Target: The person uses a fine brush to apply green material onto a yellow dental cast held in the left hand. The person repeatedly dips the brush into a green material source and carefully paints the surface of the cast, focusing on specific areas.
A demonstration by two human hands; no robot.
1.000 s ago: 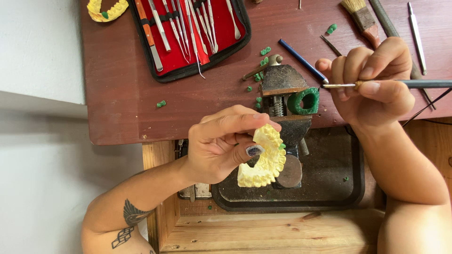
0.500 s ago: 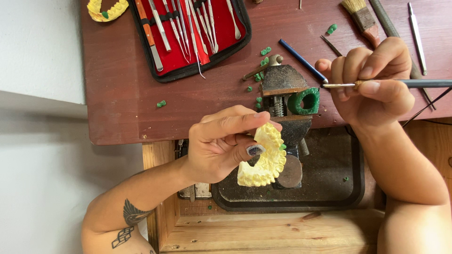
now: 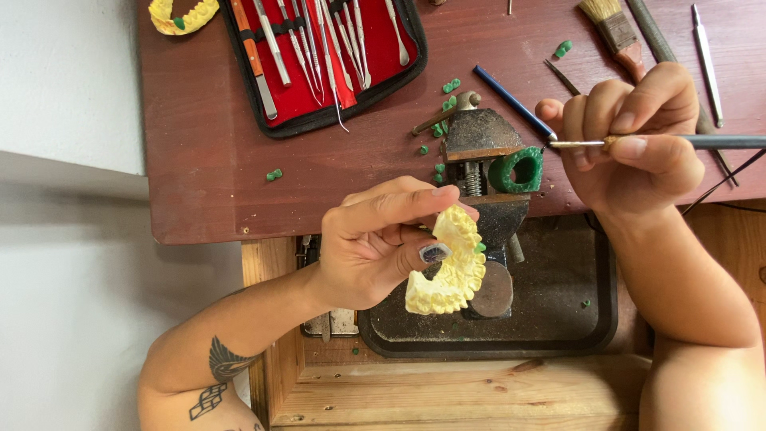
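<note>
Left grip (image 3: 383, 247) clamped on yellow dental cast (image 3: 451, 267); right grip (image 3: 630, 136) pinched shut on slim carving tool (image 3: 702, 142).

Cast held above dark tray (image 3: 558, 335), just in front of small vise (image 3: 483, 152) gripping green wax ring (image 3: 517, 169). Green wax bits (image 3: 447, 96) scattered on red-brown counter (image 3: 199, 183), suggesting carving well begun, ring unfinished. Red instrument case (image 3: 319, 56) cut off at top; tool tip hard to make out.

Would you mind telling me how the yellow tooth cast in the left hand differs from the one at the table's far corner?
The held tooth cast is gripped in the left hand above the dark tray; the corner tooth cast lies on the red-brown table, partly cut off by the picture edge. The corner one carries a green blob; the held one has only a green speck. Both are pale yellow arches.
</note>
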